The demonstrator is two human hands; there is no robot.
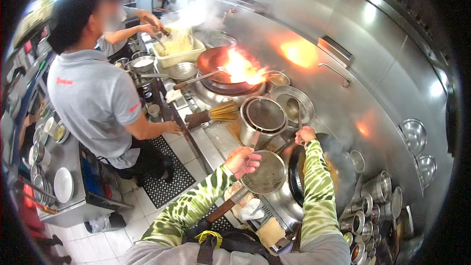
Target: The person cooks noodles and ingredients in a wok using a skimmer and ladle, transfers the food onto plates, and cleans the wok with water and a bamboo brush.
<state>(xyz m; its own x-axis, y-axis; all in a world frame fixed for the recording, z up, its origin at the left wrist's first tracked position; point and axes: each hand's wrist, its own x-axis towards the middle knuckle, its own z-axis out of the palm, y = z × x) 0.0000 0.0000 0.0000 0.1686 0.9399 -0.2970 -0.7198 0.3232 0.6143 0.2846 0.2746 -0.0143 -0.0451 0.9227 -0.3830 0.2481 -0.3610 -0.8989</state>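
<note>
My right hand (305, 136) is closed around the handle of a ladle (293, 110), whose bowl is over a wide metal basin (306, 102). My left hand (244, 162) holds nothing; its fingers are apart, slightly curled, beside a round mesh strainer (265, 172). The strainer's wooden handle (228, 210) points toward my body. Under my right forearm a dark wok (296, 172) smokes, with brownish food (334, 174) partly hidden by my sleeve. Ahead of my hands stands a steel pot (260, 135) with a sieve (265, 114) on top.
Tall flames (243, 68) rise from another wok (208, 61) farther along the range. A bamboo brush (223, 112) lies on the counter. One co-worker (93, 103) stands at left; another person's hands work over a noodle basket (169, 60). Several metal containers (378, 186) stand at right.
</note>
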